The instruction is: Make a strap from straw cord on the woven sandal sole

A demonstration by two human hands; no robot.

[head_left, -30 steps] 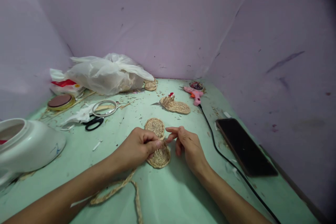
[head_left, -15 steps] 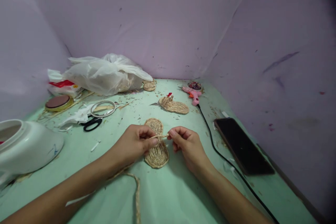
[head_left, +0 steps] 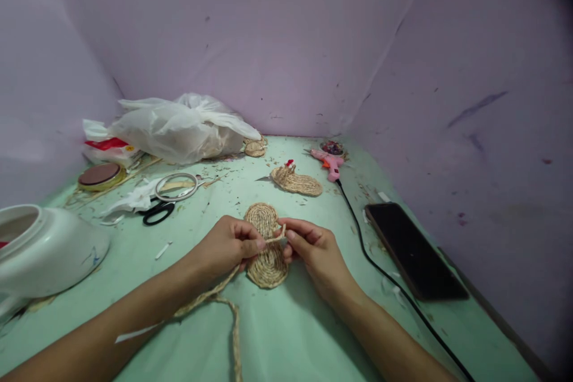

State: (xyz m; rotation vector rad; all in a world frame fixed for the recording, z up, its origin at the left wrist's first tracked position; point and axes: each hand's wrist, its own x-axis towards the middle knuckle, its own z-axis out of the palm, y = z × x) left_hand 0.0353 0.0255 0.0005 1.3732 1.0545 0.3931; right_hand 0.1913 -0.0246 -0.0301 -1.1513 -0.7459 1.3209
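Note:
My left hand (head_left: 230,246) pinches a braided straw cord (head_left: 236,334) near its end. The cord's tip bends upward between the fingertips of my right hand (head_left: 319,256), which is closed on it. A small greyish spot shows at those fingertips, too small to name. Under both hands a coiled straw piece shaped like a shoe sole (head_left: 262,213) lies flat on the table, its middle partly hidden. From my left hand the cord runs down beneath the forearm and curves toward the near edge.
A second straw sole piece (head_left: 304,185) lies beyond, near a pink glue gun (head_left: 332,167) with a black cable. At right is a phone (head_left: 414,250). To the left are black-handled scissors (head_left: 157,212), a tape roll (head_left: 101,174), a white pot (head_left: 67,250) and a plastic bag (head_left: 179,128).
The cord's end, stretched straight between my hands before, now bends upward at the right fingertips. My right index finger has extended, and both hands have shifted slightly.

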